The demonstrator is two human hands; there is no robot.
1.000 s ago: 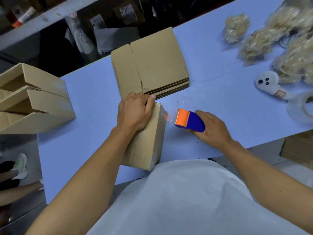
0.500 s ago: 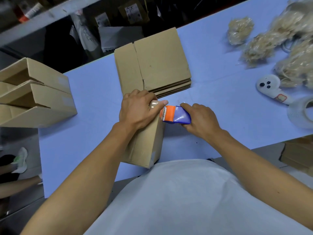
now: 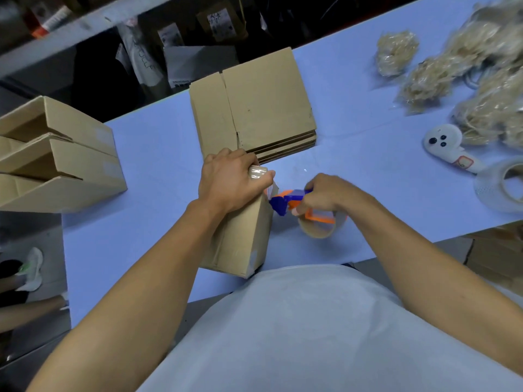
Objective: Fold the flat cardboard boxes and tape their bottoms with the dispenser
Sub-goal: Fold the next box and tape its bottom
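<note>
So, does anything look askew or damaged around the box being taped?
Nothing stands out. The left hand presses tape onto the folded box, the right hand holds the tape dispenser beside it, and the flat boxes lie neatly stacked.

It was a packing room of a small warehouse or shipping shop. A long blue table (image 3: 158,142) held a stack of flat cardboard boxes (image 3: 263,103), folded boxes (image 3: 56,154) piled at one side, bagged bundles of pale fibre (image 3: 396,52) and a spare roll of tape (image 3: 501,188). Behind it ran shelves (image 3: 85,21) crowded with labelled bags and parcels.
</note>
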